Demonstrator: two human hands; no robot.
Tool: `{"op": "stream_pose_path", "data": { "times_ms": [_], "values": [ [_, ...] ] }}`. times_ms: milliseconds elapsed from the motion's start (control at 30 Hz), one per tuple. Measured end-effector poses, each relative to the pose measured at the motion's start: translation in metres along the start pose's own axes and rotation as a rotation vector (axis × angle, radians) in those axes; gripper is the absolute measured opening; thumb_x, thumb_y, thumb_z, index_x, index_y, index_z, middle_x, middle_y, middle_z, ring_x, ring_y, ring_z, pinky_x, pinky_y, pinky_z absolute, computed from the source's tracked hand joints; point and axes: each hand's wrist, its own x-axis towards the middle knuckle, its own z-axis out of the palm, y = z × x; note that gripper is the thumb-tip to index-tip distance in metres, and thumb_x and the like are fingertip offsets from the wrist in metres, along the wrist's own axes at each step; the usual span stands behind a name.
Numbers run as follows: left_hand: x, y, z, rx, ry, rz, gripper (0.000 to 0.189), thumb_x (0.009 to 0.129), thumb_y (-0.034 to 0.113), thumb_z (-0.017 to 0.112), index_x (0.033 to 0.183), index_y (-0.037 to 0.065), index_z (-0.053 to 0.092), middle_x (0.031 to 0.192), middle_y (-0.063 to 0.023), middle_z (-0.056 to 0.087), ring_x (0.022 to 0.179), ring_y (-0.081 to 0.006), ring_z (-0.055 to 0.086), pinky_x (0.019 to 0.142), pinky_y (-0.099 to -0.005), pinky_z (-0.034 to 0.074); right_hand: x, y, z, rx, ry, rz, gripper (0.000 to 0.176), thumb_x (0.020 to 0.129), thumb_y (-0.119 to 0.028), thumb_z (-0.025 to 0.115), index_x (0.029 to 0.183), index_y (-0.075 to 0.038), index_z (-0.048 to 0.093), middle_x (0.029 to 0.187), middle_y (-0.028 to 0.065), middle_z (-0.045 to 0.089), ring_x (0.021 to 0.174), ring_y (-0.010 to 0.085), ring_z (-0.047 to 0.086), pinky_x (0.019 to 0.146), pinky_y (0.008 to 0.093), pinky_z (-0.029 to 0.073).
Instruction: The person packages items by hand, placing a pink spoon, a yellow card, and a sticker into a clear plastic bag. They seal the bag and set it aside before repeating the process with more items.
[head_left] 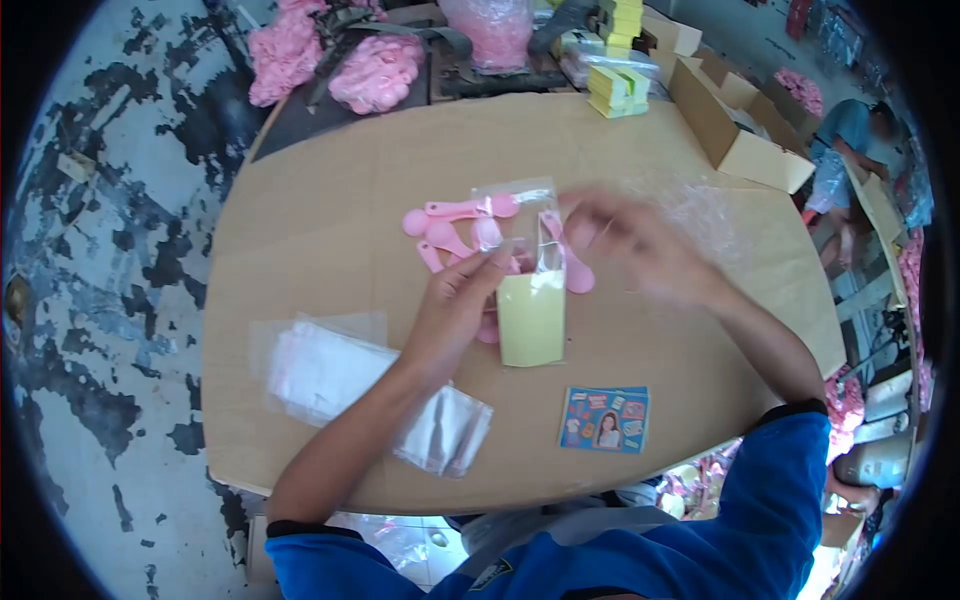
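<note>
My left hand [456, 308] is closed on a clear plastic bag [518, 196], gripping it by its left side. Inside the bag's lower part sits a pale yellow card [532, 322]. To the right of the bag's upper end is my right hand [648, 248], smeared by motion, so its fingers and anything in them cannot be made out. Several pink spoons [447, 238] lie on the table behind and left of the bag. Another pink spoon [577, 272] shows at the bag's right edge, partly behind the clear plastic.
A stack of clear bags [330, 368] lies under my left forearm on the table [330, 220]. Printed blue cards [604, 420] lie near the front edge. Yellow card stacks [618, 92], an open carton [745, 150] and pink bundles [377, 73] stand behind. Another person [846, 140] sits at far right.
</note>
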Motion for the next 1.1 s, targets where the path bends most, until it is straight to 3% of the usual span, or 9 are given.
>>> {"op": "stream_pose_path", "data": {
  "times_ms": [33,100,200,333,433,467,600,833,1100],
  "values": [
    [0.000,-0.003,-0.002,-0.002,-0.025,-0.029,0.032,0.100,0.032,0.051,0.113,0.006,0.064,0.083,0.0020,0.063,0.072,-0.0050,0.061,0.059,-0.0199,0.049,0.003,0.004,0.020,0.065,-0.193,0.096,0.027,0.096,-0.019,0.058,0.114,0.001,0.059,0.096,0.0066,0.066,0.085,0.0100,0.060,0.073,0.0278,0.049],
    [0.004,-0.010,-0.014,-0.008,-0.058,-0.075,0.033,0.100,0.032,0.051,0.117,0.007,0.063,0.082,0.0029,0.062,0.073,-0.0046,0.060,0.060,-0.0188,0.048,0.008,0.025,0.056,0.350,-0.182,-0.044,0.031,0.096,-0.023,0.059,0.117,0.001,0.058,0.098,0.0066,0.066,0.087,0.0098,0.060,0.075,0.0272,0.050],
    [0.005,-0.010,-0.020,0.087,-0.085,-0.116,0.038,0.101,0.035,0.047,0.124,0.006,0.057,0.096,-0.0030,0.067,0.078,-0.0094,0.066,0.064,-0.0263,0.054,0.014,0.037,0.063,0.408,-0.153,-0.035,0.032,0.095,-0.019,0.060,0.121,0.000,0.057,0.101,0.0052,0.065,0.092,0.0106,0.061,0.078,0.0269,0.051],
    [-0.001,-0.001,-0.011,0.130,-0.085,-0.064,0.041,0.101,0.035,0.047,0.131,0.007,0.054,0.096,-0.0015,0.065,0.078,-0.0083,0.064,0.064,-0.0240,0.053,0.012,0.048,0.063,0.583,-0.116,-0.088,0.036,0.094,-0.010,0.060,0.128,0.001,0.054,0.105,0.0074,0.066,0.097,0.0119,0.062,0.084,0.0270,0.051],
    [-0.004,0.002,-0.005,0.208,-0.005,-0.037,0.041,0.102,0.032,0.046,0.133,0.005,0.052,0.102,-0.0036,0.065,0.084,-0.0099,0.065,0.067,-0.0263,0.054,0.011,0.049,0.064,0.620,-0.095,-0.090,0.038,0.094,-0.009,0.061,0.130,0.001,0.053,0.098,0.0064,0.068,0.091,0.0118,0.064,0.081,0.0259,0.052],
    [-0.004,0.001,-0.003,0.181,0.003,-0.015,0.041,0.102,0.030,0.045,0.134,0.004,0.050,0.106,-0.0048,0.064,0.086,-0.0104,0.064,0.069,-0.0268,0.055,0.009,0.048,0.061,0.586,-0.088,-0.051,0.037,0.093,-0.009,0.062,0.129,0.000,0.055,0.087,0.0039,0.068,0.081,0.0084,0.064,0.072,0.0234,0.052],
    [-0.002,-0.002,-0.005,0.222,0.017,0.042,0.043,0.104,0.025,0.042,0.140,0.002,0.044,0.117,-0.0089,0.062,0.097,-0.0121,0.063,0.079,-0.0276,0.055,0.005,0.048,0.058,0.592,-0.123,-0.027,0.033,0.093,-0.011,0.064,0.124,-0.003,0.061,0.082,0.0012,0.068,0.067,0.0020,0.057,0.057,0.0195,0.047],
    [-0.003,-0.002,-0.001,0.300,0.028,0.110,0.044,0.104,0.024,0.041,0.141,0.001,0.042,0.129,-0.0093,0.057,0.101,-0.0107,0.063,0.084,-0.0263,0.054,0.007,0.049,0.056,0.594,-0.216,-0.097,0.030,0.095,-0.013,0.060,0.124,-0.006,0.062,0.083,0.0015,0.068,0.067,0.0031,0.058,0.058,0.0195,0.048],
    [-0.004,0.000,-0.004,0.299,-0.011,0.031,0.043,0.103,0.027,0.041,0.140,0.005,0.044,0.112,-0.0077,0.065,0.088,-0.0107,0.068,0.073,-0.0252,0.057,0.014,0.053,0.050,0.593,-0.303,-0.085,0.026,0.095,-0.016,0.060,0.119,-0.005,0.064,0.082,0.0013,0.065,0.066,0.0041,0.056,0.055,0.0205,0.047]
  ]
}}
